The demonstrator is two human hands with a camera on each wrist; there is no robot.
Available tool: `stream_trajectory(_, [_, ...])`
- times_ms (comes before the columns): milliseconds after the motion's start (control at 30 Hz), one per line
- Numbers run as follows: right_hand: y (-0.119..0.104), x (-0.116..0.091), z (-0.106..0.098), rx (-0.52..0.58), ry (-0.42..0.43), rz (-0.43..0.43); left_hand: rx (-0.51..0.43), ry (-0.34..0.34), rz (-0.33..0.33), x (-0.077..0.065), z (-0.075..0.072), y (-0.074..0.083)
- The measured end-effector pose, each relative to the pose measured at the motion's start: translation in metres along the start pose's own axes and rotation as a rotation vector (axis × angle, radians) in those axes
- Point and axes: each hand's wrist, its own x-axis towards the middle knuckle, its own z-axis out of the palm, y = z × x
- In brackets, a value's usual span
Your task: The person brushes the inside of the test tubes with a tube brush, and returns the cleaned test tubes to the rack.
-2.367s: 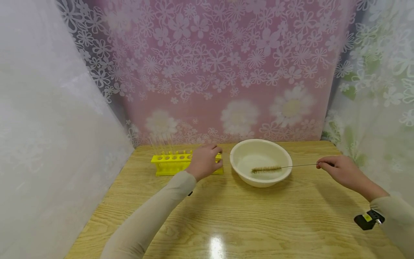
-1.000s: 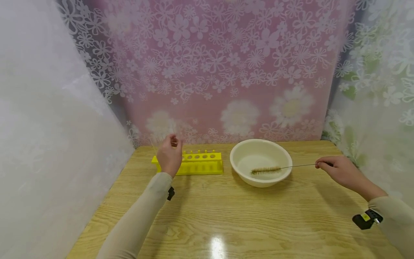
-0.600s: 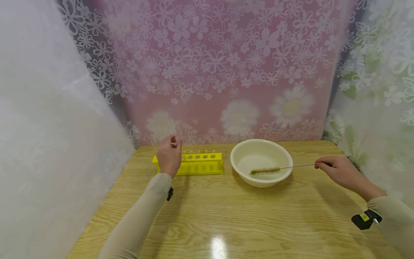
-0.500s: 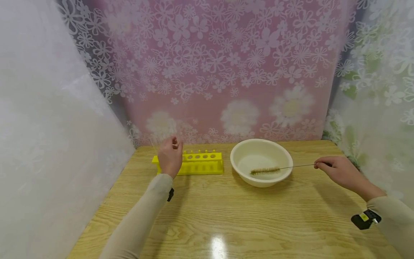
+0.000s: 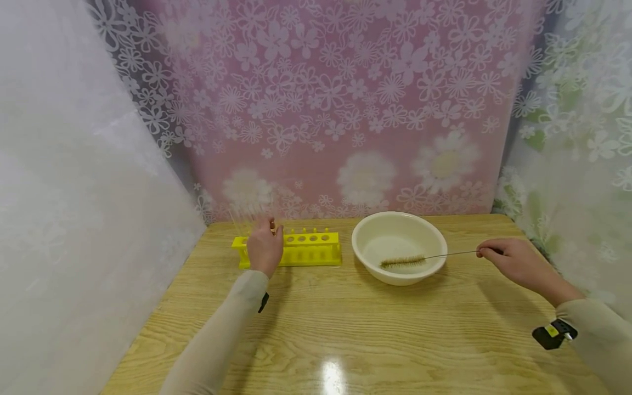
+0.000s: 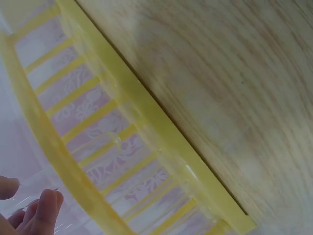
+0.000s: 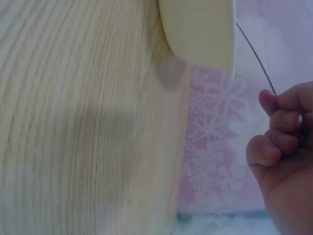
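Observation:
My left hand (image 5: 264,249) is at the left half of the yellow test tube rack (image 5: 311,255), fingers curled around the upper part of a clear test tube. In the left wrist view, the rounded bottom of that test tube (image 6: 115,139) hangs partway down inside the rack (image 6: 127,98), above its base. Other clear test tubes (image 5: 238,222) stand in the rack's left holes, partly behind the hand. My right hand (image 5: 513,263) pinches the twisted wire handle of a test tube brush (image 5: 402,261), also held by the right hand (image 7: 288,137) in its wrist view. The bristles lie over the white basin.
The white basin (image 5: 362,263) stands right of the rack on the wooden table (image 5: 306,329). Several rack holes at the right hold no tubes, with short yellow pegs behind them. Flowered curtains (image 5: 336,109) close off the back and both sides.
My left hand moved from the rack's right end to its left part, then lowered a little with the test tube. The right hand and brush shifted slightly left.

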Motion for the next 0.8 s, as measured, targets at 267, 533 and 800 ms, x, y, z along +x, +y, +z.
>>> stream_trajectory(267, [-0.002,0.005,0.003,0.014,-0.019,0.009,0.013,0.003,0.02,-0.005,0.008,-0.005])
stream_trajectory(533, [-0.001,0.005,0.002,0.01,-0.016,-0.001,0.031,0.017,0.007,-0.01,0.013,-0.007])
stream_trajectory(800, [-0.001,0.004,0.003,0.02,0.003,-0.022,0.076,0.031,-0.059,-0.015,0.015,-0.006])
